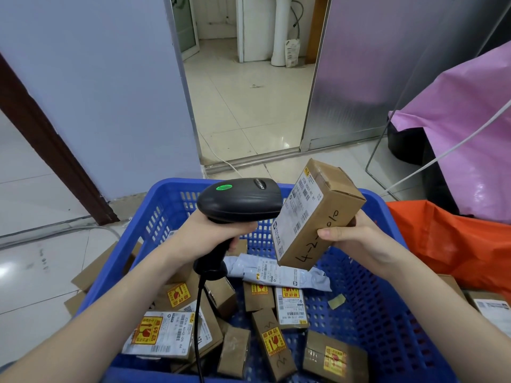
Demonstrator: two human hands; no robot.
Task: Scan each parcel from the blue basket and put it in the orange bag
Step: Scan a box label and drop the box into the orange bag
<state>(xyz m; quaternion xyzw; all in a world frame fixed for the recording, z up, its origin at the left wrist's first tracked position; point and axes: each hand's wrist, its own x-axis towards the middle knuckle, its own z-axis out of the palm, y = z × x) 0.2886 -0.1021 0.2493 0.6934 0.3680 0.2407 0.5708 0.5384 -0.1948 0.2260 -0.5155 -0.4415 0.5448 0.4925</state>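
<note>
A black handheld barcode scanner (240, 200) with a lit green light is gripped by its handle in the left hand (218, 233), fingers wrapped tightly around it. A brown cardboard parcel box (318, 214) bearing a white shipping label is clasped at its lower end by the right hand (348, 233), tilted above the blue perforated plastic basket (367, 286), just beside the scanner's head. More cardboard parcels (271, 338) are seen lying in the basket. The orange plastic bag (453, 241) is seen right of the basket.

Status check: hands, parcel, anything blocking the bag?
Left hand grips black handheld scanner. Right hand holds brown cardboard parcel at scanner. Orange bag unobstructed.
</note>
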